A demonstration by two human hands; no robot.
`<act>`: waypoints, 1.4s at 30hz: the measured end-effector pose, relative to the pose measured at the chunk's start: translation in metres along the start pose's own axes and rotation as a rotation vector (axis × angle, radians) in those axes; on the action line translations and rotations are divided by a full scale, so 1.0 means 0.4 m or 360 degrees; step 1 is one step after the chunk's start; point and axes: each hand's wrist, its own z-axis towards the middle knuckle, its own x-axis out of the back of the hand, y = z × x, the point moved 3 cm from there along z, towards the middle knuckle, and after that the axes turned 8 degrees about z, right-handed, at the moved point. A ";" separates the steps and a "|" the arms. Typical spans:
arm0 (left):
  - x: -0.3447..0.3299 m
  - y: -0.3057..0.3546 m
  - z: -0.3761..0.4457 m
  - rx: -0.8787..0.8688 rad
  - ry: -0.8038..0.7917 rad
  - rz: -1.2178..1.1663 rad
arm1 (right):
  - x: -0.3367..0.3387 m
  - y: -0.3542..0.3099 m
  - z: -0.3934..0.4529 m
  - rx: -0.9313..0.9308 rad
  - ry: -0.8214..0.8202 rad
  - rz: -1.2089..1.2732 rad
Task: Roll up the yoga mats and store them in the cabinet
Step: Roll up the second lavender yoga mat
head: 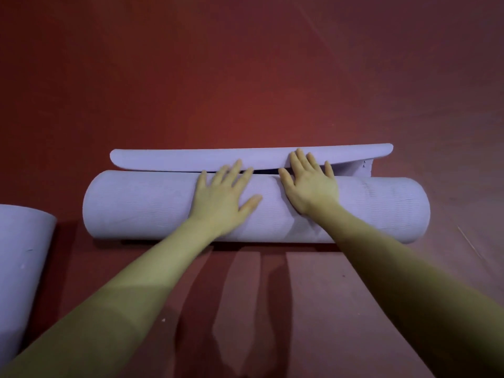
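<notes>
Lying on red floor (245,77): mat (141,205)

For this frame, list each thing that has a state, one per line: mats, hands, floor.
lilac yoga mat: almost fully rolled, lying on its side across the view.
loose end flap: unrolled, lying just beyond the roll.
left hand: flat on the roll, fingers straight and spread.
right hand: flat on the roll, fingertips reaching the flap.
second mat: at the left edge, only partly in view.
red floor: bears both mats.
</notes>
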 end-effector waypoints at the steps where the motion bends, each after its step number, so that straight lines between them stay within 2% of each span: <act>1: -0.007 0.008 -0.023 -0.0084 0.0002 0.0025 | 0.000 -0.001 0.000 -0.0003 0.0004 -0.0007; 4: -0.023 0.003 -0.047 -0.0142 -0.0053 0.0086 | -0.003 -0.004 -0.017 0.0048 0.0112 0.0012; 8: -0.010 -0.010 0.001 -0.0156 -0.0163 0.0084 | -0.017 -0.007 -0.100 0.0409 0.0442 -0.0019; 10: 0.007 -0.018 0.031 -0.0192 -0.0230 0.0017 | -0.037 0.016 -0.147 0.0520 0.0489 -0.0063; 15: 0.013 -0.012 0.010 -0.0399 0.0054 -0.0029 | -0.049 0.053 -0.168 0.0631 0.0339 -0.0218; 18: 0.005 -0.009 0.007 -0.0439 -0.0181 0.0304 | -0.045 0.049 -0.134 0.0592 0.0248 -0.0337; 21: 0.011 0.003 0.027 -0.0447 -0.0248 0.0496 | -0.042 0.051 -0.105 0.0541 0.0162 -0.0425; 25: 0.024 -0.001 0.057 -0.0400 -0.0284 0.0466 | -0.027 0.054 -0.071 0.0552 0.0133 -0.0442; 29: 0.033 -0.002 0.057 -0.0428 -0.0185 0.0457 | -0.016 0.060 -0.070 0.0679 0.0197 -0.0390; 34: 0.020 0.017 0.008 -0.0374 -0.0140 0.0483 | -0.015 0.056 -0.112 0.0728 0.0244 -0.0357; 42: 0.019 0.053 -0.116 -0.0396 -0.0168 0.0418 | -0.012 0.058 -0.242 0.0719 0.0167 -0.0336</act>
